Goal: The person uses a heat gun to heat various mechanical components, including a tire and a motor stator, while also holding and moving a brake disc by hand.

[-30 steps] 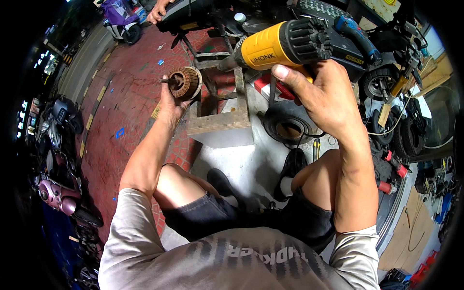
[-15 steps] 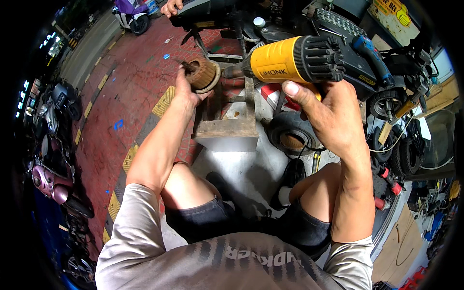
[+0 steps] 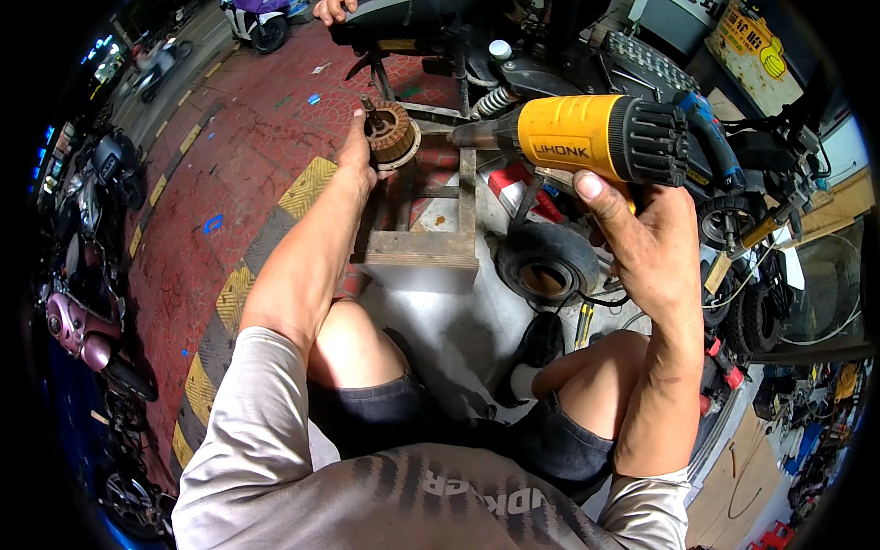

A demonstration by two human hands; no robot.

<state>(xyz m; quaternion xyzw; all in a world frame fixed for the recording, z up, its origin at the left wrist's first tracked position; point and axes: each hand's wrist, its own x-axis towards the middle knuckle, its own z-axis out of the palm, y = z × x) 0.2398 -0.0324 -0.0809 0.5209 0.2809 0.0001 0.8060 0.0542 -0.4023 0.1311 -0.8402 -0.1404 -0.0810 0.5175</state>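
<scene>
My left hand (image 3: 357, 154) grips a copper-wound motor armature (image 3: 393, 137), its shaft pointing up, over a wooden frame stool (image 3: 417, 252). My right hand (image 3: 642, 238) holds a yellow-and-black heat gun (image 3: 577, 137) by the handle, thumb along its underside. The gun lies sideways, its metal nozzle pointing left at the armature's side, very close; I cannot tell if they touch.
A black tire (image 3: 541, 266) lies right of the stool. A blue power tool (image 3: 710, 133) rests beyond the gun among scooter parts. Another person's hand (image 3: 332, 11) is at the top edge. Scooters (image 3: 87, 312) line the left, by red paving (image 3: 202, 257).
The armature has moved right and up, tilted sideways midway, and now stands shaft-up beside the nozzle. The heat gun and my right hand have shifted right and down.
</scene>
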